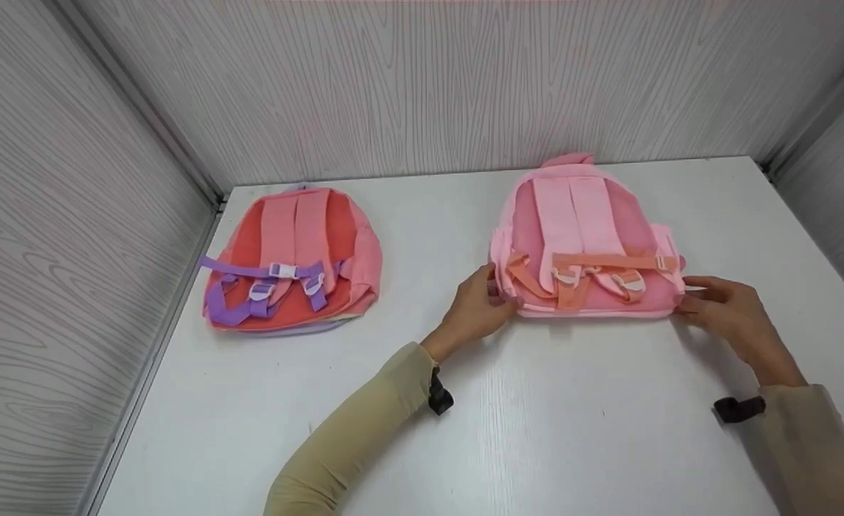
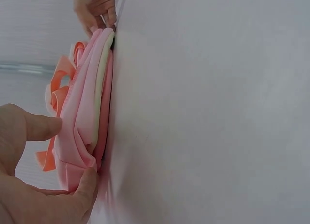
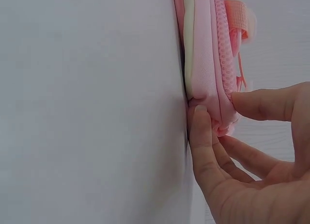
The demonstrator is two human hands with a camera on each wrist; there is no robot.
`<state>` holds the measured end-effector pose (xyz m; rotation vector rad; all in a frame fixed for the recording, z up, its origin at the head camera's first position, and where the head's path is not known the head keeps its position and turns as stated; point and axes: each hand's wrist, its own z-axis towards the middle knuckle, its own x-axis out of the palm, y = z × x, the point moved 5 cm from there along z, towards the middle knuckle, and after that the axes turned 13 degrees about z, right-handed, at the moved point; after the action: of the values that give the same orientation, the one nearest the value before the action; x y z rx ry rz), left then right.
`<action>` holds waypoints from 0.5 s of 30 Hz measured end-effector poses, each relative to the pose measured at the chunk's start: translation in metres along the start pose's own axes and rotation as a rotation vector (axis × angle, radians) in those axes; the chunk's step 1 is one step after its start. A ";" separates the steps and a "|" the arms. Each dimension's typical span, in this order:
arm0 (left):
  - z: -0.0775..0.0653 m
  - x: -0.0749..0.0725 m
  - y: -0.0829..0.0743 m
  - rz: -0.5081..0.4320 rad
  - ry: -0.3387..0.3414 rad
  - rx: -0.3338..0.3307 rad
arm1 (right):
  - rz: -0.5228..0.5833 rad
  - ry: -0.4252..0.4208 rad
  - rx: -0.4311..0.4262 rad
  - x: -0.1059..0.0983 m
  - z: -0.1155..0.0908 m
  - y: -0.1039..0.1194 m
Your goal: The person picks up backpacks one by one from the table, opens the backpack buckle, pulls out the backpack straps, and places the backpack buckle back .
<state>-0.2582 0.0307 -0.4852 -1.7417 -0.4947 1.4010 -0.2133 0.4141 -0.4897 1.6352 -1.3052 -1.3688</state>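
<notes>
A pink backpack [image 1: 574, 215] lies on the white table with its straps and orange webbing facing up. My left hand [image 1: 473, 308] pinches its lower left corner; in the left wrist view the thumb [image 2: 43, 127] lies on the strap side and the fingers sit under the edge. At the lower right corner my right hand [image 1: 730, 315] pinches the fabric between thumb [image 3: 261, 104] and fingers. A cream band [image 2: 100, 88] runs along the bag's bottom side. The bag's front is hidden underneath.
To the left lies a second backpack [image 1: 296, 251], coral and pink with purple straps [image 1: 236, 308]. The white table [image 1: 536, 423] meets wood-grain panels [image 1: 422, 86] at the back and sides. A black band hangs at each wrist.
</notes>
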 end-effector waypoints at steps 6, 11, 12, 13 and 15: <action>0.009 0.011 -0.007 -0.019 -0.011 0.020 | -0.036 -0.056 -0.012 -0.012 0.004 0.000; 0.017 0.023 -0.014 -0.037 -0.014 0.033 | -0.035 -0.082 -0.023 -0.021 0.006 -0.001; 0.018 0.025 -0.015 -0.042 -0.015 0.036 | -0.038 -0.087 -0.023 -0.023 0.007 -0.001; 0.019 0.027 -0.016 -0.044 -0.015 0.038 | -0.038 -0.091 -0.020 -0.025 0.007 -0.001; 0.021 0.031 -0.019 -0.039 -0.018 0.044 | -0.042 -0.101 -0.014 -0.028 0.007 -0.002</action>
<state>-0.2650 0.0715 -0.4896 -1.6770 -0.5019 1.3910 -0.2191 0.4422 -0.4836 1.6107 -1.3223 -1.4992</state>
